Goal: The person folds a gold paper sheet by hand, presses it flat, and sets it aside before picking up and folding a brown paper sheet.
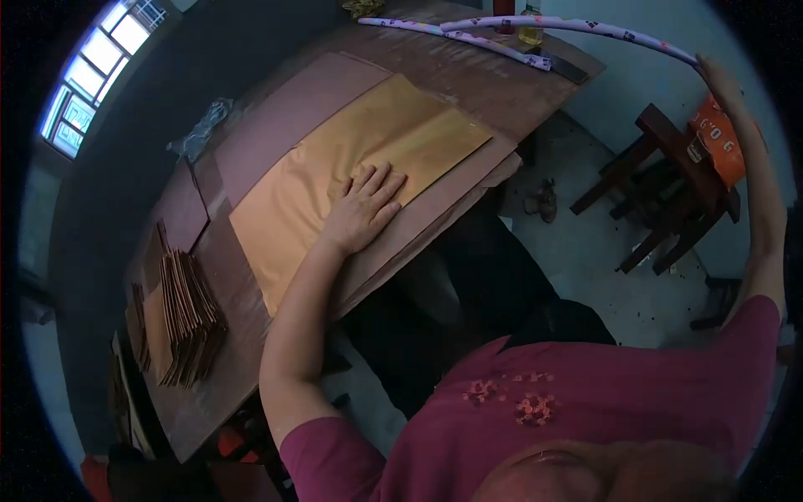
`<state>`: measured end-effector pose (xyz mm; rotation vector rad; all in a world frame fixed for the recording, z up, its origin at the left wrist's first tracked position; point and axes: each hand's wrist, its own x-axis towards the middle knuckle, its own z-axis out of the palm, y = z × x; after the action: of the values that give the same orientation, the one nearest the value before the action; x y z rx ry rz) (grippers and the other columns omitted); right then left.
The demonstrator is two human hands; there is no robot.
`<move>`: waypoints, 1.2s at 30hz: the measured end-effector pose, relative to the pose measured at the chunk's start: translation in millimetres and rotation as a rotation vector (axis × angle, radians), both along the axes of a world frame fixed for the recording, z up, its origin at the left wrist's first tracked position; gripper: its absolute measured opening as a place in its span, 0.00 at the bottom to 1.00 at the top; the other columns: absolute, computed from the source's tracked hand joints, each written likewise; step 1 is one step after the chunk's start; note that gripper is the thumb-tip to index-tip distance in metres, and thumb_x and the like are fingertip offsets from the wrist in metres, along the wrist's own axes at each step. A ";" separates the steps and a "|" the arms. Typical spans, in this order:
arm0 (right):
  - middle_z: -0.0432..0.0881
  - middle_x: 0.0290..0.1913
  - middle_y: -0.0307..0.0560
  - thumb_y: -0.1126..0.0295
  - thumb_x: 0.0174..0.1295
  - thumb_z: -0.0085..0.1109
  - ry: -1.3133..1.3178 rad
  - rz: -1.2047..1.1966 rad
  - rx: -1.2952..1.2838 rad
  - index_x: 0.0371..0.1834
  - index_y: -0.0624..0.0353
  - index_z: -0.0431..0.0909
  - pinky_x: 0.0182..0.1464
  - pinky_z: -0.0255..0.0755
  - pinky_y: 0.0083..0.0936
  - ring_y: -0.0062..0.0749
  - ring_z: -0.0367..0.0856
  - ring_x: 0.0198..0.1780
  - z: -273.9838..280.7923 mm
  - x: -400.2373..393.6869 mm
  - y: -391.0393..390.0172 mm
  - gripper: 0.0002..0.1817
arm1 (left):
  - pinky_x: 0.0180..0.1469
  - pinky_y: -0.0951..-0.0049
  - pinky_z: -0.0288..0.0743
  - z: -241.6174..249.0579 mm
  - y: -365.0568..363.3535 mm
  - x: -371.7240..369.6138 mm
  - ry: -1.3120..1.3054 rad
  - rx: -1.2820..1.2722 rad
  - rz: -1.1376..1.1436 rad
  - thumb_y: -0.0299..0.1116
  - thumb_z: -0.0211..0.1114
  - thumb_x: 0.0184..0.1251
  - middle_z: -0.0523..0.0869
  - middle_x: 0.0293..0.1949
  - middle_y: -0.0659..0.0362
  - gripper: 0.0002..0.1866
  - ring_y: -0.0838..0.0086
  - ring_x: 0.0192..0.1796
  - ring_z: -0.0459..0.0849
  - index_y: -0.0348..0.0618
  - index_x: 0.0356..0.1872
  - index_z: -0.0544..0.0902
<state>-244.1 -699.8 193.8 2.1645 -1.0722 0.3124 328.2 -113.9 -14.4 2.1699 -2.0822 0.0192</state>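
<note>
My left hand lies flat on a gold sheet, its fingers slightly apart. Beneath the gold sheet are large reddish-brown sheets, stacked on the wooden table. Far off to the right, my right hand is raised and closed on the end of a long, pale purple patterned strip. The strip arches from that hand back over the far part of the table, where another length lies near a dark flat piece.
Folded brown paper pieces stand at the table's near left. Clear plastic lies at the left edge. A bottle stands at the back. On the right, a wooden stool bears an orange bag.
</note>
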 end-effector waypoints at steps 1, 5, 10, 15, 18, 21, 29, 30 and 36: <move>0.80 0.43 0.56 0.56 0.76 0.48 -0.040 0.024 0.046 0.62 0.55 0.71 0.46 0.73 0.46 0.54 0.80 0.45 -19.2 5.8 21.8 0.19 | 0.78 0.46 0.44 -0.2 1.1 0.4 -0.026 0.019 0.004 0.54 0.43 0.79 0.57 0.80 0.54 0.29 0.53 0.81 0.52 0.61 0.77 0.63; 0.80 0.35 0.45 0.52 0.75 0.51 -0.351 0.187 0.811 0.56 0.59 0.73 0.41 0.77 0.34 0.36 0.82 0.36 -103.3 76.9 148.3 0.21 | 0.79 0.46 0.42 -2.7 2.2 5.7 0.021 0.055 0.008 0.54 0.43 0.79 0.54 0.81 0.54 0.30 0.53 0.82 0.49 0.62 0.78 0.61; 0.79 0.33 0.38 0.51 0.73 0.54 -0.726 0.249 1.922 0.48 0.58 0.74 0.34 0.78 0.19 0.19 0.81 0.31 -153.2 165.6 358.6 0.19 | 0.80 0.48 0.39 -11.2 2.9 14.5 0.101 -0.151 0.052 0.50 0.42 0.79 0.47 0.82 0.49 0.31 0.47 0.82 0.43 0.55 0.80 0.57; 0.78 0.35 0.40 0.56 0.76 0.50 -0.560 0.267 2.114 0.48 0.61 0.74 0.35 0.77 0.21 0.21 0.81 0.33 -182.0 192.8 417.5 0.16 | 0.67 0.53 0.60 -10.8 0.8 19.9 0.271 -0.610 0.121 0.32 0.58 0.49 0.74 0.55 0.46 0.25 0.48 0.58 0.69 0.40 0.53 0.75; 0.78 0.36 0.42 0.60 0.77 0.48 -0.489 0.392 2.174 0.49 0.63 0.72 0.36 0.78 0.23 0.23 0.81 0.33 -188.8 197.0 416.8 0.15 | 0.61 0.55 0.66 6.6 -7.8 -4.0 0.106 -0.384 0.208 0.29 0.59 0.47 0.75 0.48 0.47 0.19 0.49 0.54 0.71 0.37 0.45 0.76; 0.78 0.36 0.43 0.62 0.77 0.48 -0.417 0.467 2.214 0.53 0.63 0.71 0.38 0.78 0.24 0.24 0.81 0.34 -195.9 207.1 412.3 0.15 | 0.56 0.54 0.69 3.2 -18.4 3.1 0.297 -0.324 0.131 0.28 0.59 0.47 0.76 0.43 0.47 0.16 0.50 0.50 0.73 0.37 0.41 0.76; 0.81 0.35 0.53 0.64 0.76 0.48 -0.194 0.533 1.715 0.75 0.63 0.60 0.36 0.78 0.31 0.31 0.82 0.32 -174.9 241.2 413.7 0.28 | 0.53 0.54 0.70 -3.3 -11.9 8.0 0.309 -0.355 0.073 0.28 0.58 0.49 0.76 0.42 0.45 0.16 0.49 0.48 0.75 0.37 0.41 0.77; 0.83 0.37 0.60 0.64 0.75 0.49 -0.182 0.513 1.721 0.78 0.62 0.56 0.38 0.79 0.36 0.41 0.85 0.34 -167.3 246.3 408.3 0.31 | 0.54 0.54 0.70 -5.2 -10.8 9.5 0.269 -0.361 0.062 0.28 0.58 0.49 0.76 0.43 0.45 0.16 0.49 0.49 0.75 0.37 0.42 0.77; 0.84 0.41 0.68 0.65 0.72 0.52 -0.277 0.704 1.094 0.72 0.61 0.66 0.45 0.77 0.48 0.60 0.84 0.43 -205.2 281.1 367.0 0.26 | 0.56 0.54 0.69 -11.3 2.4 15.1 0.231 -0.324 0.093 0.29 0.57 0.51 0.76 0.45 0.45 0.16 0.48 0.51 0.74 0.38 0.44 0.77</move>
<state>36.9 -332.8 -11.5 3.5639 -0.5925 0.3935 343.3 -111.5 -25.7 1.9679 -1.7188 0.1032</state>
